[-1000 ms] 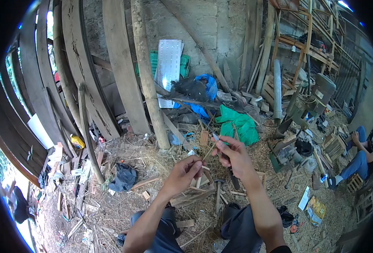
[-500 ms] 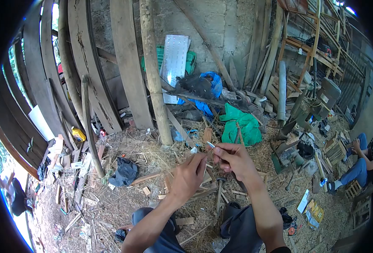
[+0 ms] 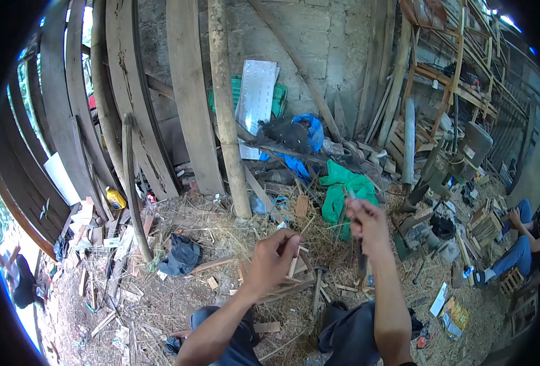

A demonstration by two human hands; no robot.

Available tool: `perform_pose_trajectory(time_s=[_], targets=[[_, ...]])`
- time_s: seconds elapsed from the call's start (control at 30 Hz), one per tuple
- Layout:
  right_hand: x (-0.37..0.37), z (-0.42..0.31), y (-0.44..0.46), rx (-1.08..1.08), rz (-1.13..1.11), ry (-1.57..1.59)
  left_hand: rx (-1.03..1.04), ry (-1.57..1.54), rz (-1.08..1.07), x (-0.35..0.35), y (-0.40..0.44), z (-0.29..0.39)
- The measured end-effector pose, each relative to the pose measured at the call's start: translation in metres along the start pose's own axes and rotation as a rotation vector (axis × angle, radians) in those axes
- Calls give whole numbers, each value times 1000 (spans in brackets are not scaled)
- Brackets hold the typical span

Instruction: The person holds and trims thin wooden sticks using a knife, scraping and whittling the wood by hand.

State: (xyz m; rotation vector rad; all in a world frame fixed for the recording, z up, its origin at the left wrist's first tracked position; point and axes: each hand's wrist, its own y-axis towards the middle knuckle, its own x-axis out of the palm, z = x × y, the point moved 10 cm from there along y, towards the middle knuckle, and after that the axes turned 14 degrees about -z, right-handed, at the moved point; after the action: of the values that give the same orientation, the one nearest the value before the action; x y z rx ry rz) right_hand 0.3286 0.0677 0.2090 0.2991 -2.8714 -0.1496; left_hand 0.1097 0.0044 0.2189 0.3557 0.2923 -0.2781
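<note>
Straw-strewn ground [image 3: 160, 323] with wood scraps [image 3: 267, 327] spreads beneath both grips. The left hand [image 3: 276, 262] pinches a slim pale wooden stick [image 3: 293, 266]; to its right, the right hand [image 3: 369, 228] closes around a motion-blurred, dark-handled knife [image 3: 362, 263], a green plastic bag [image 3: 339, 177] beyond.

Left hand [image 3: 272, 263] pinching stick [image 3: 293, 266], right hand [image 3: 372, 230] gripping blurred tool [image 3: 362, 263]

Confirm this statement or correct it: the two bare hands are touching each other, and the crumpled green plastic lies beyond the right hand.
The hands are not touching: the head view shows the left hand and the right hand apart, with the crumpled green plastic beyond the right one.
</note>
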Motion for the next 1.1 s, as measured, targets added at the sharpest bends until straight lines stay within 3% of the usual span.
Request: perform_pose_trajectory(time_s=[0.03, 0.1, 0.23, 0.57, 0.8, 1.1], targets=[[19, 1, -4, 41, -82, 9, -3, -2, 3, -3, 1, -5], [54, 1, -16, 72, -188, -11, -86, -428, -108, 6, 8, -26], [99, 9, -18, 88, -436, 47, -109, -514, -178, 15, 8, -10], [99, 18, -19, 156, -515, 19, -230, -720, -283, 27, 4, -22], [80, 12, -10, 151, -394, 44, -312, -905, -353, 42, 0, -23], [71, 12, -10, 149, -289, 68, -277, -716, -324, 36, -1, -27]])
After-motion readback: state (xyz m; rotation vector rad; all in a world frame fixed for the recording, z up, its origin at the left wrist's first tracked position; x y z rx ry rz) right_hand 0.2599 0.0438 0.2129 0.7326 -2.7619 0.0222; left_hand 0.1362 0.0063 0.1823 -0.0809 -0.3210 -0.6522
